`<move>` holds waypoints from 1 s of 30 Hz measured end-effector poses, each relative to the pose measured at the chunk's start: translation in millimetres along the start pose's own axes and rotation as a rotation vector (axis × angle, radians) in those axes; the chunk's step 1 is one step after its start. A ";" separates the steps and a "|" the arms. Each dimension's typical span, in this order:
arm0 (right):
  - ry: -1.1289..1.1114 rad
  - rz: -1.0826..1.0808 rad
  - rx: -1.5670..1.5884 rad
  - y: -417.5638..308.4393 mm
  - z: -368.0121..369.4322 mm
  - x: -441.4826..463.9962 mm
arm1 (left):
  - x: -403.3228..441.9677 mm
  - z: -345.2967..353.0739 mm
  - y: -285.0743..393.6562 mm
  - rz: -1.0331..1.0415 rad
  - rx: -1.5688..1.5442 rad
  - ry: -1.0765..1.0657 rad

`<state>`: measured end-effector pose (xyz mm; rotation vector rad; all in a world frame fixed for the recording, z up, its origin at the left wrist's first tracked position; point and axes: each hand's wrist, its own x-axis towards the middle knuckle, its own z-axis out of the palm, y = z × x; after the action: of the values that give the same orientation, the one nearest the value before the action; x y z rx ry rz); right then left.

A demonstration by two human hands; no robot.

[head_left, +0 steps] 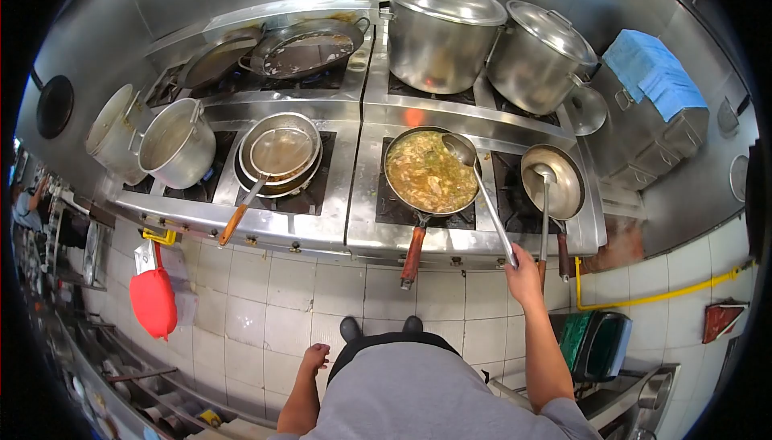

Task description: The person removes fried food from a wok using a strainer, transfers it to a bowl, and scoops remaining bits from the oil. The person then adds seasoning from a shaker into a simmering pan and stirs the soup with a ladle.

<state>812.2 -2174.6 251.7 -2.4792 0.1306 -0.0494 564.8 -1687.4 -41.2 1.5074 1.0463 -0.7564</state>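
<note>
My right hand (524, 281) is closed around the long handle of a metal ladle (494, 213). The ladle's bowl rests at the upper right of a frying pan (412, 235) filled with a chunky, brothy stew (428, 174) with green bits. This pan sits on a burner, its reddish-brown handle pointing toward me. My left hand (317, 357) hangs low beside my body, fingers curled in, touching nothing I can see. Just right of the ladle is a second pan (563, 203) with another ladle (548, 199) lying in it.
Two large lidded pots (445, 38) stand at the back. A strainer (281, 150) lies over a pan on the left, near two tall pots (178, 146). Wide pans (310, 50) sit behind. Blue cloths (655, 74) cover a steel unit at right; a yellow pipe (667, 297) runs below.
</note>
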 end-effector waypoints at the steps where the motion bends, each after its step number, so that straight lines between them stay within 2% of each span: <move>1: 0.006 -0.004 -0.024 -0.4 -0.2 2.6 | -0.5 0.6 2.3 0.010 -0.001 0.003; 12: -0.027 0.023 -0.014 -5.1 31.9 52.1 | -0.1 2.1 13.4 0.076 -0.026 -0.006; 18: -0.249 0.162 0.200 -16.1 53.7 71.4 | -2.6 0.1 -0.7 0.046 -0.029 0.012; 20: -0.416 0.255 0.419 -29.6 50.6 70.7 | -3.8 -2.2 -4.4 0.040 0.014 -0.007; 23: -0.531 0.337 0.571 -44.3 46.6 67.2 | -1.3 -5.0 -7.1 0.016 0.029 -0.003; 30: -0.608 0.336 0.767 -67.9 29.2 56.4 | -2.6 -4.3 -3.7 0.053 -0.030 0.016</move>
<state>875.9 -2109.4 270.4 -1.5931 0.2146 0.6648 560.0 -1683.7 -39.6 1.5116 1.0215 -0.6897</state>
